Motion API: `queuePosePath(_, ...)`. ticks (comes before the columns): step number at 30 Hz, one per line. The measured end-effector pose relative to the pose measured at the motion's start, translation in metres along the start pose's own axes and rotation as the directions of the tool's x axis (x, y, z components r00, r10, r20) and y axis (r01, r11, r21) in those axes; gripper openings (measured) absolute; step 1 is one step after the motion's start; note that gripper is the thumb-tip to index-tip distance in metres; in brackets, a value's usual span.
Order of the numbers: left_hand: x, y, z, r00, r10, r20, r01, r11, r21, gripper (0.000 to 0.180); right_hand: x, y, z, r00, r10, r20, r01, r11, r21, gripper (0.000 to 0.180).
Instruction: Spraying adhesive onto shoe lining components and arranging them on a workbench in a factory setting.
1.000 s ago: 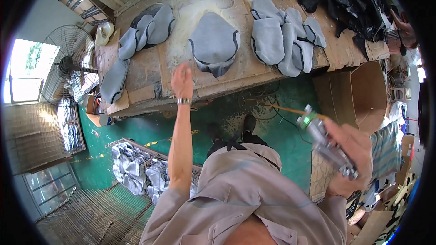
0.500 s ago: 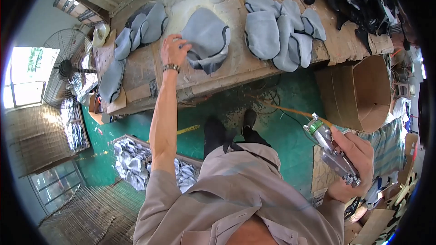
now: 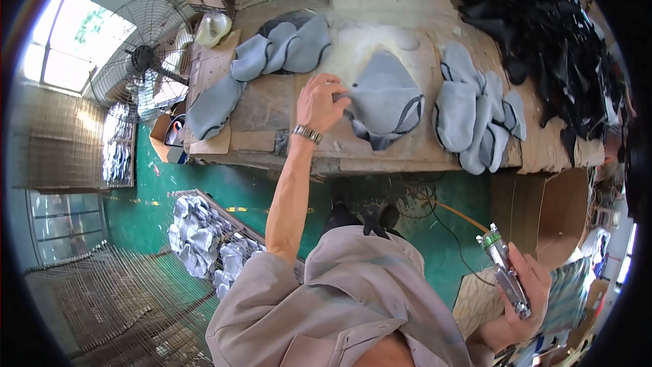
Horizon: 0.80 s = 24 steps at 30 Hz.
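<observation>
On the brown work table (image 3: 258,112), a grey fabric piece with dark edging (image 3: 387,105), much like a shoe upper, lies near the front edge. Its near part stands up in a fold over the flatter far part. My left hand (image 3: 321,103), a metal-banded watch on its wrist, pinches the fabric at the left edge between thumb and fingers. Low at the right, my right hand (image 3: 526,289) is wrapped round a silver spray gun (image 3: 504,268) with a green ring, held away from the table. Part of its grip is hidden by my fingers.
Similar grey pieces lie at left (image 3: 278,47) and in a right-hand pile (image 3: 468,109). A black heap (image 3: 543,41) covers the far right. An orange hose (image 3: 458,212) hangs below the table beside a cardboard box (image 3: 564,214). A caged fan (image 3: 139,58) stands at left; a loaded rack (image 3: 197,231) sits below.
The view has swung, so the table sits farther right and lower. The near part of the grey fabric piece now stands raised at my left hand. My right hand keeps hold of the spray gun.
</observation>
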<state>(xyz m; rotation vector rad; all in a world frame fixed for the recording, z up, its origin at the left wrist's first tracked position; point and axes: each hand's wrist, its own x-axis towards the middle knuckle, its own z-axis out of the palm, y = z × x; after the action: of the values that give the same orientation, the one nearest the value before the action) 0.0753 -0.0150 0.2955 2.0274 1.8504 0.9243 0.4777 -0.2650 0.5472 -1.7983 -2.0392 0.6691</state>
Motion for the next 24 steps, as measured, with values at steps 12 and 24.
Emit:
queuePosePath(12,0.007,-0.144,-0.155,0.977,-0.132,0.167,0.116,0.988,0.101,0.024,0.086,-0.057,0.073,0.974,-0.139,0.18,0.114,0.983,0.14,0.06)
queuePosePath(24,0.015,-0.254,-0.159,0.986,-0.169,-0.01,0.166,0.954,0.25,0.026,0.15,-0.107,0.124,0.955,-0.067,0.289,0.031,0.991,0.126,0.063)
